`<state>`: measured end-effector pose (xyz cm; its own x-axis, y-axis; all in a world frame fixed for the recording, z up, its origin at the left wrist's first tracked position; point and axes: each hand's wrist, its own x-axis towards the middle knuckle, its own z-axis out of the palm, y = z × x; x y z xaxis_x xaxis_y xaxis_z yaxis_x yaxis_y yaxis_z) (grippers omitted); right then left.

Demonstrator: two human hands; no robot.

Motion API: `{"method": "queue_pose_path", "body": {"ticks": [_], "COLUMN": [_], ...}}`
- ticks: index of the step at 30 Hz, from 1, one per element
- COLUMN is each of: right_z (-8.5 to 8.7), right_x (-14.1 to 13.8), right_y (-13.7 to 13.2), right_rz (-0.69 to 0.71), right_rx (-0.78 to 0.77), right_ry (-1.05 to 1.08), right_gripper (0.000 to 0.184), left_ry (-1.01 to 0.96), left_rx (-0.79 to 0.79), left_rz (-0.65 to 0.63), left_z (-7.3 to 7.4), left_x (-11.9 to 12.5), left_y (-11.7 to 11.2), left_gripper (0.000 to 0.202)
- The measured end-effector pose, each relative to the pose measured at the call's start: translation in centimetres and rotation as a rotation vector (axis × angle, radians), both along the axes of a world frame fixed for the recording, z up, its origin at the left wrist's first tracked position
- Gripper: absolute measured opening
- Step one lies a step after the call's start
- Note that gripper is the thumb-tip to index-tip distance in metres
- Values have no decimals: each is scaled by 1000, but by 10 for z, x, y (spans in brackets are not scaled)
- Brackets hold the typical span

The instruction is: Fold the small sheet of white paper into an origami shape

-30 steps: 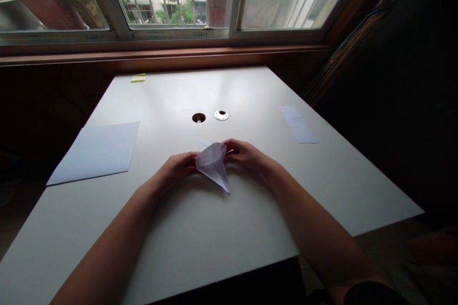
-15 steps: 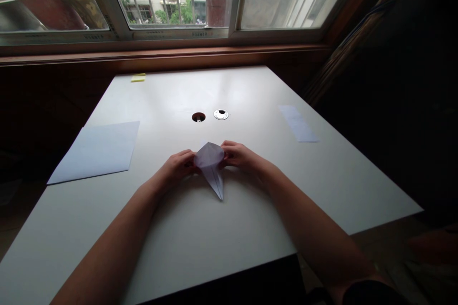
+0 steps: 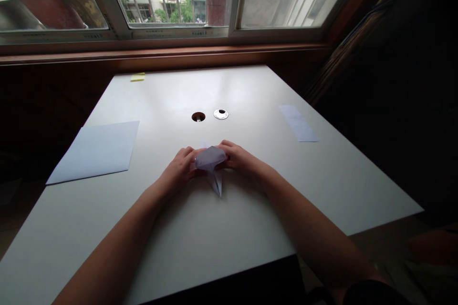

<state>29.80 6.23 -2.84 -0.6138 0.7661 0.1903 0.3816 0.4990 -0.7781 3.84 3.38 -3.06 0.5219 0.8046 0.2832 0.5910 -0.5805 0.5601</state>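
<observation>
At mid-table, slightly nearer the person than the centre, a folded paper (image 3: 212, 164) sits between both hands. Its wide, rounded end faces the window and its narrow point faces the person, with the tip touching or just above the white table (image 3: 214, 243); which of the two cannot be told.

Left hand (image 3: 179, 167): fingers curled in, pinching the left side of the folded paper at its wide end. Wrist low, close to the tabletop.

Right hand (image 3: 239, 157): fingers closed on the right side of the same wide end, thumb side toward the paper. Both hands grasp it from opposite sides, knuckles nearly level.

Upper part of the paper bulges slightly, not pressed flat. Lower part is creased into a thin wedge.

Other items on the table:
- flat sheet (image 3: 96, 151), left side, well apart from the hands, one corner over the table edge
- paper strip (image 3: 298, 123), right side, lying flat
- round hole (image 3: 198, 116), beyond the hands, with a metal ring cap (image 3: 221, 114) just beside it
- yellow note pad (image 3: 138, 77), far left corner, near the window sill (image 3: 161, 55)

Light comes from the window behind; the right side of the room is dark
</observation>
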Motion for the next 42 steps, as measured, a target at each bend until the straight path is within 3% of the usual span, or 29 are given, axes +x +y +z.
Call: {"method": "queue_pose_path", "body": {"ticks": [10, 17, 23, 30, 37, 42], "right_z": [-5, -6, 1, -4, 1, 1], "right_x": [-15, -12, -8, -12, -16, -19], "right_y": [-6, -5, -3, -3, -7, -8], "right_rz": [-162, -141, -134, -207, -235, -244], "right_rx": [178, 81, 34, 173, 213, 241], "right_ry": [-89, 1, 46, -49, -71, -107], "right_gripper": [65, 72, 66, 57, 47, 44], "left_ry": [-5, -84, -73, -90, -7, 70], "left_rx": [151, 35, 18, 2, 57, 130], "left_rz": [204, 323, 261, 236, 129, 120], "left_z": [-12, -6, 3, 7, 7, 3], "left_x": [2, 5, 7, 8, 11, 13], "left_y": [4, -6, -7, -6, -8, -9], "left_gripper": [68, 52, 32, 10, 18, 26]}}
